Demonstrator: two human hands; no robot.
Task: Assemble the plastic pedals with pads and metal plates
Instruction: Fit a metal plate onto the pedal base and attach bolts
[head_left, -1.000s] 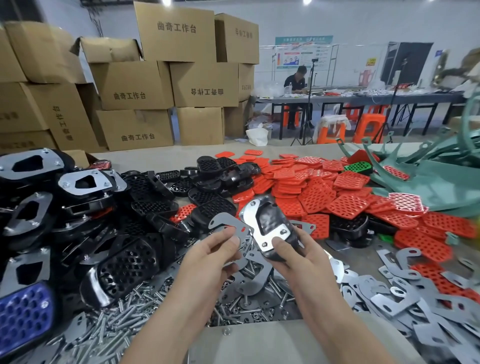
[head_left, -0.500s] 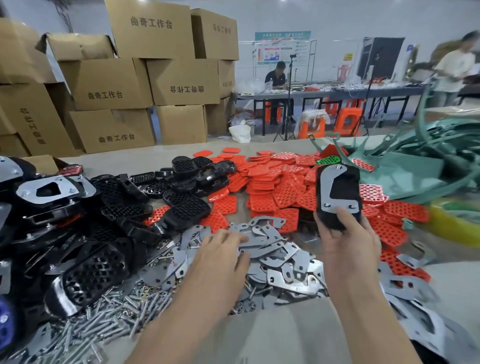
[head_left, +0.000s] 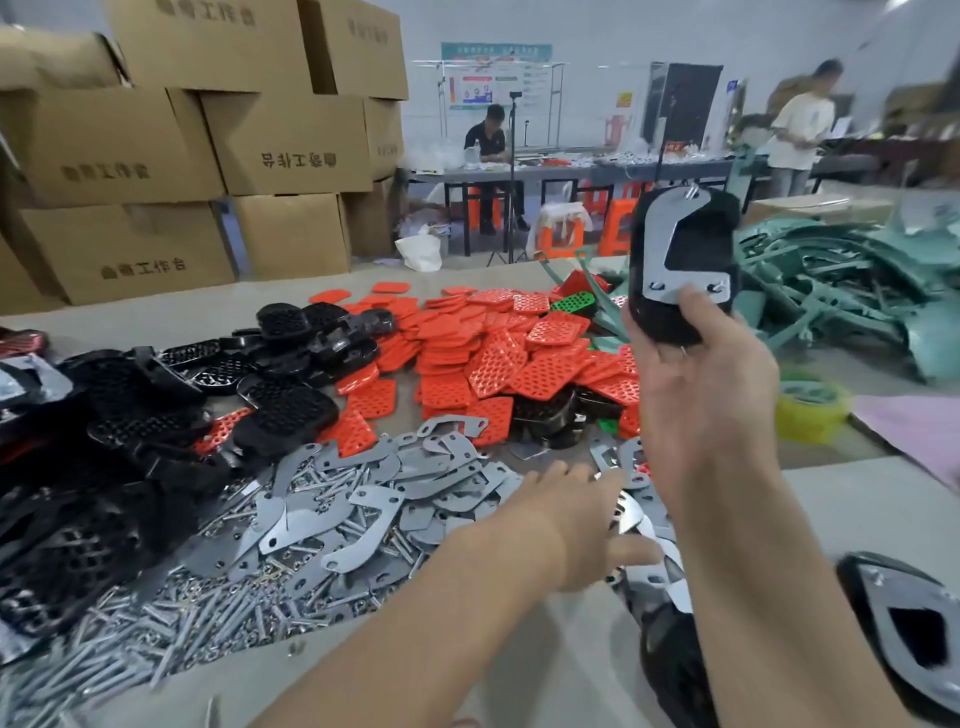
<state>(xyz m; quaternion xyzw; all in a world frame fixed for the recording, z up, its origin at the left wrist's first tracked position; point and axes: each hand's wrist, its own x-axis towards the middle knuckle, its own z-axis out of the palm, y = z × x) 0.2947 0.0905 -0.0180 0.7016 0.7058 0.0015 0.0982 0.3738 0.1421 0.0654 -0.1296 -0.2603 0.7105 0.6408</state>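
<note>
My right hand (head_left: 696, 384) holds up a black plastic pedal (head_left: 680, 260) with a metal plate screwed on its face, raised above the table at the right. My left hand (head_left: 576, 519) reaches low over the heap of grey metal plates (head_left: 374, 499), fingers stretched out and touching plates near my right forearm. Orange perforated pads (head_left: 498, 358) lie piled in the middle. Bare black pedals (head_left: 280, 410) are heaped at the left. Loose screws (head_left: 208, 613) lie scattered in front of the plates.
Assembled pedals lie at the lower right (head_left: 904, 639). Green metal frames (head_left: 831, 280) are piled at the far right, with a roll of yellow tape (head_left: 810, 410) beside them. Cardboard boxes (head_left: 208, 156) stand behind. Two people work at a far table (head_left: 571, 171).
My right hand has lifted the plated pedal higher and to the right. My left hand has slid rightward across the metal plates. The view has turned to the right.
</note>
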